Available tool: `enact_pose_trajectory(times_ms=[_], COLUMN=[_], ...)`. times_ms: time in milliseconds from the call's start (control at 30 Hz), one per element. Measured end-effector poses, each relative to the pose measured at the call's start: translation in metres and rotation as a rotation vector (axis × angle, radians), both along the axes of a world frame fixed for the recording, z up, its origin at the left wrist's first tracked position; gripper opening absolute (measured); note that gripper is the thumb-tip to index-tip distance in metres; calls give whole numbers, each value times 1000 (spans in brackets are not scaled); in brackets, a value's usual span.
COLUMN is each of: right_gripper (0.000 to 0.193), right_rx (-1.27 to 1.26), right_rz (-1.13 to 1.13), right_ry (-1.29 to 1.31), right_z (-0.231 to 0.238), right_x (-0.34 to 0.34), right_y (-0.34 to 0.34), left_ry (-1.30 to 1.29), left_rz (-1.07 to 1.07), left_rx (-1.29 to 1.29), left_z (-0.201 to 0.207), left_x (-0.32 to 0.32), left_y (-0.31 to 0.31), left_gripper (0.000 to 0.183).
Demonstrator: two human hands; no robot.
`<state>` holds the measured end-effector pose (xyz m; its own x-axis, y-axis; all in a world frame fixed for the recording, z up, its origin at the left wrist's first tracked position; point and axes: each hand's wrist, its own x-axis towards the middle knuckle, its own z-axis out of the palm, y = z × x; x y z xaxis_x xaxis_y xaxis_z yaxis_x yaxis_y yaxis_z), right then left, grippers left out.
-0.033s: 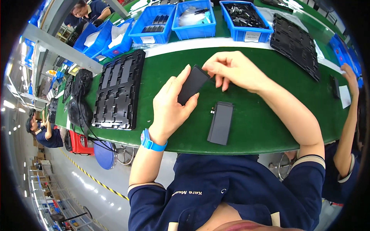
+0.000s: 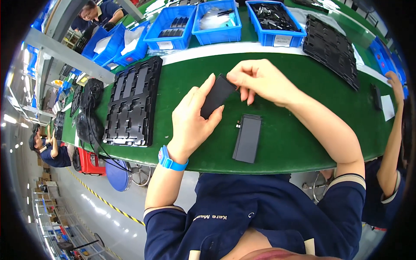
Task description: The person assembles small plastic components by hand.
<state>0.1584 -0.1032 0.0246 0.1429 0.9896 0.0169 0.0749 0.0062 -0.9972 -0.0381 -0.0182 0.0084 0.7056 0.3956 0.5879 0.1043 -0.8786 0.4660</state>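
My left hand (image 2: 190, 119) is wrapped round a flat black battery pack (image 2: 216, 97), its thumb along the near side and its fingers along the far left side. The pack is held tilted above the green table. At its upper right corner, my right hand (image 2: 260, 80) has thumb and forefinger pinched together, the other fingers curled below. What lies in that pinch is too small to make out. Nearer to me, a small stack of similar dark flat battery packs (image 2: 248, 138) lies on the table, with a little connector sticking out on its left.
Left of my hands lies a black moulded tray (image 2: 130, 117) with several grey packs. Blue bins (image 2: 268, 40) of parts line the back, with another black tray (image 2: 331, 52) at right. Black cables (image 2: 91, 108) lie at far left. A co-worker's arm (image 2: 392, 130) reaches in at right.
My right thumb and forefinger have shifted very slightly at the pack's corner. The co-worker's hand at the right has moved a little. My left hand stays in place.
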Motion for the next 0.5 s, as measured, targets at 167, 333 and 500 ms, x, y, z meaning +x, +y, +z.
enact_pose_trajectory(times_ms=[167,333,500], right_gripper=[25,18,19], right_rx=[-9,35,39], right_rz=[-63,-33,3], right_ry=[1,28,36], right_z=[-4,-4,-6], right_x=[-10,-11,-10], right_y=[-1,-2,-3], left_ry=[5,25,65], left_rz=[28,56,78], left_rx=[68,35,-21], left_z=[-1,-3,1], left_x=[4,1,-1], left_y=[-3,-3,-5], left_gripper=[67,66,65])
